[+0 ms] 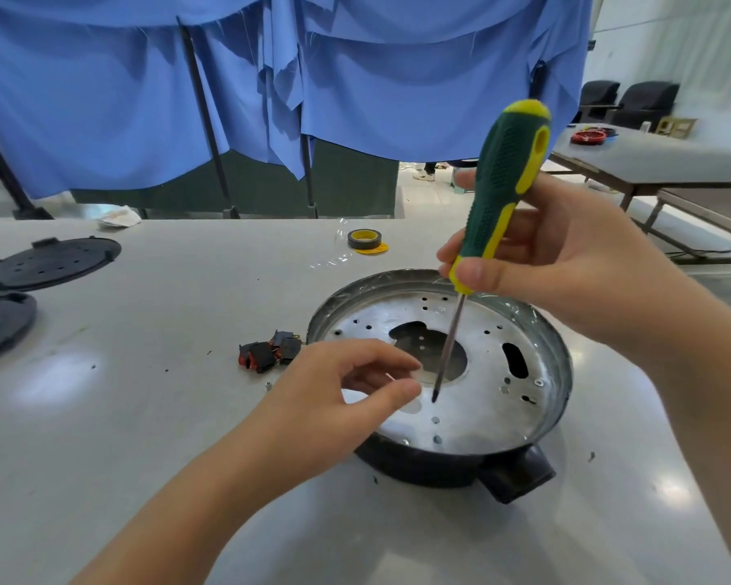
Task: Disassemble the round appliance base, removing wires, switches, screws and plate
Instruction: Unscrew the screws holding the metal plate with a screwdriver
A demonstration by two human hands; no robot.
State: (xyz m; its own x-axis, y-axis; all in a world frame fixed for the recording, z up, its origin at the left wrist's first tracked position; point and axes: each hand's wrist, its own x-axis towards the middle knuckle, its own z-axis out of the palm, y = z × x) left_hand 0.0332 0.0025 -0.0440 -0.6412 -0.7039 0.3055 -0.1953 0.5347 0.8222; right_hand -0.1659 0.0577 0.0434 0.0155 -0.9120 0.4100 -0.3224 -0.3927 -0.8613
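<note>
Right grip (566,251) around near-upright screwdriver (499,192)

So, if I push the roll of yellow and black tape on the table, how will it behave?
The tape roll lies flat on the table, so it would probably slide and not roll. It looks small and hollow, so likely light. If set on its edge, its round form would probably let it roll away.

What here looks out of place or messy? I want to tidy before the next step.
Small dark specks lie scattered on the table around the round base. Crinkled clear film clings to the base's far rim. The removed switches lie in a loose heap left of the base.
</note>
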